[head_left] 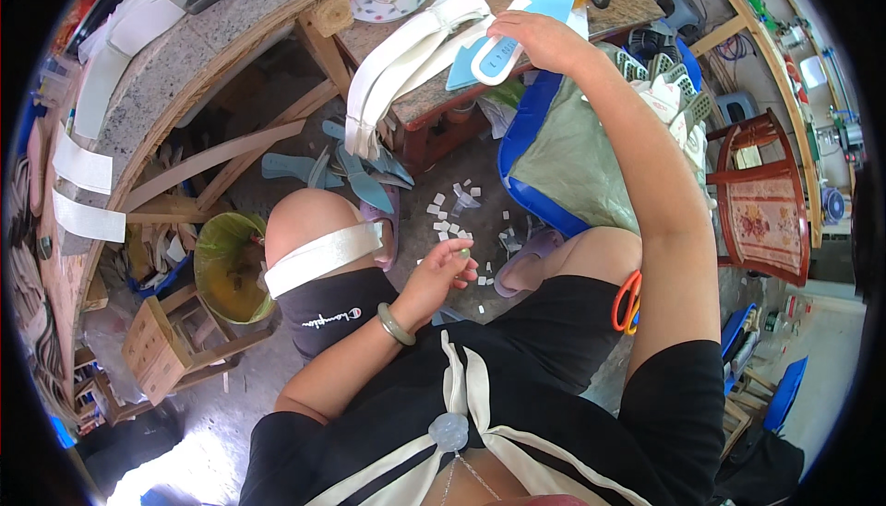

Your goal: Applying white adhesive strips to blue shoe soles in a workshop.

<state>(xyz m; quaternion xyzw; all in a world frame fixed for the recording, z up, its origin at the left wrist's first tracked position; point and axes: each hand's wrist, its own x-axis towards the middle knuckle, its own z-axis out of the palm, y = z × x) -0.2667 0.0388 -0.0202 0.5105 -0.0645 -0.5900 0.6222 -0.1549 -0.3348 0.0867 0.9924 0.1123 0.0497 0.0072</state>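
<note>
My right hand, stretched out to the worktable's edge, has its fingers closed on a light-blue insole board with a white rounded border at one end. More light-blue pointed material shows just beyond the fingers. Beside it on the table lies a bundle of white strips, its ends hanging over the edge. My left hand hovers above my lap, half curled, thumb and fingers apart, with no held thing visible. A white strip lies across my left knee. Scissors with orange-red handles rest by my right thigh.
Small white pieces litter the floor between my feet. A blue bin lined with plastic stands right of the table. More blue insole boards lie below it. At left are a green-lined bucket, a wooden stool and a speckled worktop.
</note>
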